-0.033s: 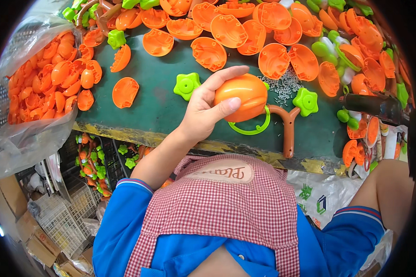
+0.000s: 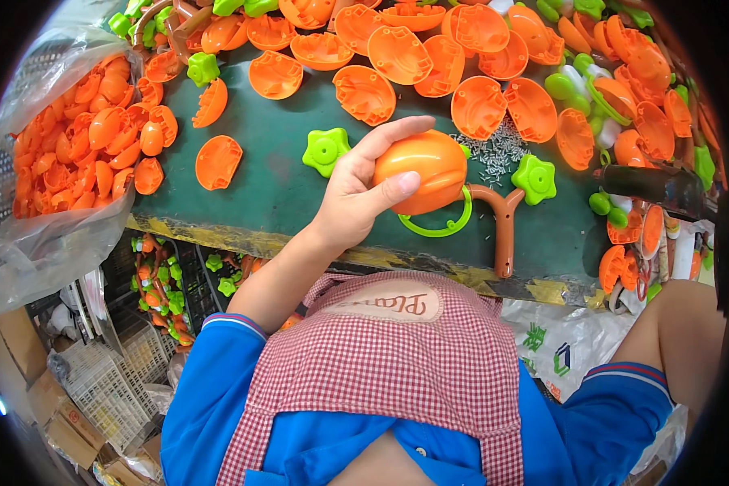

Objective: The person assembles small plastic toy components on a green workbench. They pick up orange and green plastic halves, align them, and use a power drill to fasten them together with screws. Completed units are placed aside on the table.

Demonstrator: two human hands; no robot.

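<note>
My left hand (image 2: 355, 193) is closed round a rounded orange plastic shell (image 2: 426, 168), thumb on its front and forefinger over its top. At the shell's lower edge is a light green ring (image 2: 454, 223). A brown forked plastic stick (image 2: 505, 235) meets the shell with one branch, and a green star-shaped piece (image 2: 535, 179) sits at the other branch's end. Another green star piece (image 2: 326, 151) lies left of my hand. Behind the shell is a pile of small grey screws (image 2: 496, 150). My right forearm leaves at the right; that hand is out of sight.
Several open orange half shells (image 2: 399, 54) cover the far part of the green table (image 2: 275, 190). A clear plastic bag (image 2: 16, 263) at the left holds small orange pieces. At the right, a dark cylindrical object (image 2: 652, 188) is near green and orange parts. Crates (image 2: 109, 389) stand below left.
Hardly anything differs; the whole view has shifted very slightly to the left. My left hand keeps the same hold on the orange shell.
</note>
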